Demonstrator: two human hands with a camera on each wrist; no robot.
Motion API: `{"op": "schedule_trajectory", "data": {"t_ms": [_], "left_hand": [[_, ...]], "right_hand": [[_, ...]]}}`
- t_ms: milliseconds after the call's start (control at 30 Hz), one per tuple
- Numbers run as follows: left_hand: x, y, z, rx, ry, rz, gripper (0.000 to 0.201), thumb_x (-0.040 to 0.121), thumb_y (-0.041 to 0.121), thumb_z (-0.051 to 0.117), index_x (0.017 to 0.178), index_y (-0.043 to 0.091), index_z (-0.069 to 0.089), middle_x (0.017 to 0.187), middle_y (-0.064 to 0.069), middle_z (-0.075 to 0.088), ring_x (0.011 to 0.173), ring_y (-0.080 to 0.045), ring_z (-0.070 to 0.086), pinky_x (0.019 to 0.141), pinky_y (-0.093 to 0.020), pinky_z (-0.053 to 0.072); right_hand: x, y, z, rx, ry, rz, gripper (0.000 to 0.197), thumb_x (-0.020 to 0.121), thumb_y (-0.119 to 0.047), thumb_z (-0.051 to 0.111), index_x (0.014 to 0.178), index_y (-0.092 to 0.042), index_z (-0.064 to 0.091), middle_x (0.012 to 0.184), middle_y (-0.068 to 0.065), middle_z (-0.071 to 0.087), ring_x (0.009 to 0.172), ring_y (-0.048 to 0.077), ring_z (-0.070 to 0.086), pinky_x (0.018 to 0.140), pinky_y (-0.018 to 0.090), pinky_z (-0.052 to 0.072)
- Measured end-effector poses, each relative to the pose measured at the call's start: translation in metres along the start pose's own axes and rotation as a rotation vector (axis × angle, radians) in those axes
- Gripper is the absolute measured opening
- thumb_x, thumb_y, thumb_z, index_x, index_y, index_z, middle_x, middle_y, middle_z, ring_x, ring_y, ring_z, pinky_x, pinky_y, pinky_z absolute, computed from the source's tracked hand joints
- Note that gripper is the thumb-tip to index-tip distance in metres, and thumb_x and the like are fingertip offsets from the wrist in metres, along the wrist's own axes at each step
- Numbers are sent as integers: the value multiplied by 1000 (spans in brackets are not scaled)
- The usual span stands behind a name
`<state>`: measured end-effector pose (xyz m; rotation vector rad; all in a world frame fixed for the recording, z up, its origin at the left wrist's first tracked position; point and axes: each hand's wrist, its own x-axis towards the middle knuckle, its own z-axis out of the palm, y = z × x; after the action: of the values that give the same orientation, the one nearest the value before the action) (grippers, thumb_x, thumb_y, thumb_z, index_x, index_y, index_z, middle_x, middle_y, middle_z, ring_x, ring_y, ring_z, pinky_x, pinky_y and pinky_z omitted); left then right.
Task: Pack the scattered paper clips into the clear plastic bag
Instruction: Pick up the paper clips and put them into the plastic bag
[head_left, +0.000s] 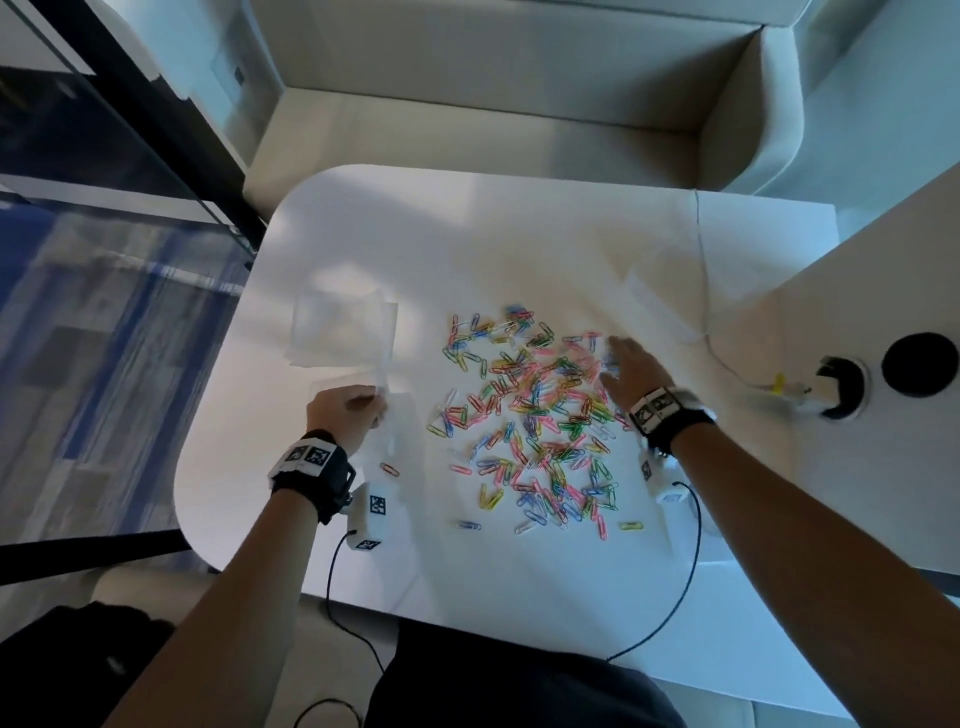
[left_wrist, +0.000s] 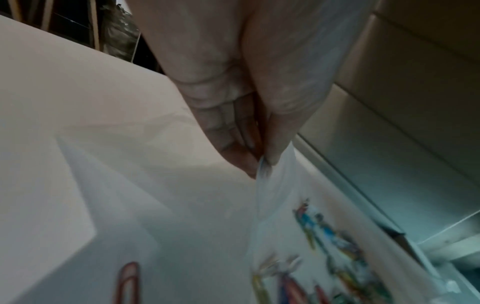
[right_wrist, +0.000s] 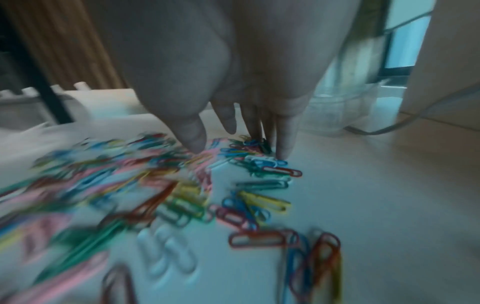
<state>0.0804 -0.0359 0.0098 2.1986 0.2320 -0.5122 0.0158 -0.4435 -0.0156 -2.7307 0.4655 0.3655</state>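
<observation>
Several coloured paper clips (head_left: 535, 415) lie scattered across the middle of the white table (head_left: 467, 234). The clear plastic bag (head_left: 343, 332) lies to their left, and my left hand (head_left: 369, 404) pinches its near edge between thumb and fingers. In the left wrist view the pinch (left_wrist: 262, 162) is on the bag's thin edge (left_wrist: 275, 195), with clips (left_wrist: 337, 246) blurred beyond it. My right hand (head_left: 615, 353) reaches over the right side of the pile with straight fingers. In the right wrist view its fingertips (right_wrist: 283, 154) touch the clips (right_wrist: 259, 162) and hold nothing.
A second crumpled clear plastic piece (head_left: 660, 291) lies at the back right, with a thin cable (head_left: 706, 312) running to two round desk openings (head_left: 919, 366). A lone pink clip (head_left: 389, 469) lies near my left wrist. A sofa (head_left: 493, 104) stands beyond the table.
</observation>
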Motion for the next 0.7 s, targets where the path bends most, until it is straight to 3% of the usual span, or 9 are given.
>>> {"op": "schedule_trajectory", "data": {"t_ms": [67, 133, 200, 267, 333, 467, 600, 633, 700], "left_hand": [[-5, 10, -2, -101, 34, 35, 13, 86, 14, 67, 78, 17, 77, 71, -8, 75, 62, -18, 68, 71, -30, 61], [-10, 18, -1, -102, 58, 46, 9, 91, 16, 68, 96, 19, 75, 74, -9, 74, 59, -21, 67, 56, -29, 61], [-12, 17, 0, -75, 80, 30, 12, 93, 19, 66, 102, 16, 74, 71, -9, 72, 52, -19, 63, 47, -28, 57], [-15, 14, 5, -91, 65, 2, 16, 94, 18, 65, 105, 11, 74, 70, -10, 71, 50, -18, 62, 47, -29, 58], [-19, 13, 11, -116, 24, -9, 18, 94, 14, 64, 108, 9, 74, 73, -11, 72, 52, -18, 64, 50, -31, 60], [-29, 19, 24, -181, -95, -39, 27, 92, 4, 63, 119, 6, 69, 81, -15, 74, 61, -24, 70, 62, -39, 64], [-33, 30, 35, -214, -185, -59, 36, 87, -2, 64, 123, 2, 67, 84, -15, 76, 69, -25, 75, 74, -45, 64], [-34, 34, 38, -213, -199, -52, 37, 87, -3, 64, 124, 2, 66, 85, -16, 76, 70, -25, 76, 77, -46, 64], [-37, 46, 44, -189, -226, -21, 39, 86, -2, 64, 125, 2, 66, 89, -16, 76, 72, -26, 77, 79, -45, 64]], "right_hand": [[-16, -1, 11, -96, -30, -112, 71, 90, -29, 58, 149, -14, 21, 153, 11, 29, 139, 29, 34, 112, 41, 34], [-27, -2, 20, -196, -110, -105, 74, 92, -36, 56, 151, -18, 17, 158, 9, 18, 143, 31, 25, 114, 43, 30], [-35, -7, 24, -210, -96, -80, 65, 92, -32, 57, 148, -16, 27, 154, 12, 27, 136, 32, 34, 108, 42, 40], [-39, -14, 29, -240, -19, -101, 47, 92, -18, 58, 137, -14, 45, 138, 11, 46, 117, 29, 49, 93, 37, 51], [-43, -23, 31, -251, 23, -125, 32, 90, -6, 57, 122, -14, 58, 120, 9, 57, 103, 26, 55, 83, 33, 53], [-42, -33, 16, -139, 16, -38, 20, 95, -14, 52, 104, -9, 70, 100, 9, 64, 90, 28, 64, 76, 32, 51], [-43, -14, 2, 305, 108, 244, 21, 86, -27, 69, 100, -12, 76, 95, 7, 75, 88, 21, 69, 86, 23, 49], [-47, -8, 0, 488, 138, 349, 23, 81, -26, 74, 100, -12, 76, 93, 7, 76, 85, 18, 70, 88, 21, 49], [-61, -9, -8, 1039, 118, 521, 30, 78, -17, 77, 105, -5, 73, 91, 10, 75, 80, 18, 72, 90, 27, 54]]}}
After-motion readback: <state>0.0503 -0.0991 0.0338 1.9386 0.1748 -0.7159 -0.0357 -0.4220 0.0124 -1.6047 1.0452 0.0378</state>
